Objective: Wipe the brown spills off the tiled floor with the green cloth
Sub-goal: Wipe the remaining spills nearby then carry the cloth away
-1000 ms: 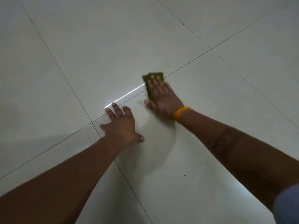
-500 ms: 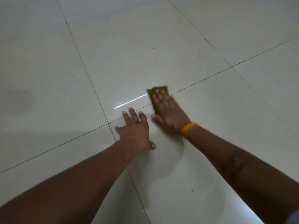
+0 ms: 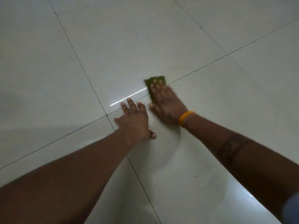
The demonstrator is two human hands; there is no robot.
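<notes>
The green cloth point(image 3: 153, 80) lies flat on the pale tiled floor point(image 3: 113, 54), across a grout line near the middle of the view. My right hand point(image 3: 166, 102), with an orange band at the wrist, presses down on the cloth with straight fingers and is blurred by motion. Most of the cloth is hidden under that hand. My left hand point(image 3: 135, 118) rests flat on the floor just left of it, fingers spread, beside a crossing of grout lines. I see no brown spill around the cloth; only tiny dark specks point(image 3: 148, 38) show on the tiles.
Large glossy tiles with dark grout lines fill the whole view. A bright streak of reflected light point(image 3: 127, 98) lies just beyond my left fingertips. Another glare patch point(image 3: 239, 199) shows at the lower right, near a blue sleeve edge point(image 3: 291, 209).
My right hand has kept sliding the cloth over the grout line, small strokes back and forth. The view shifted a little. My left hand stayed planted in place.
</notes>
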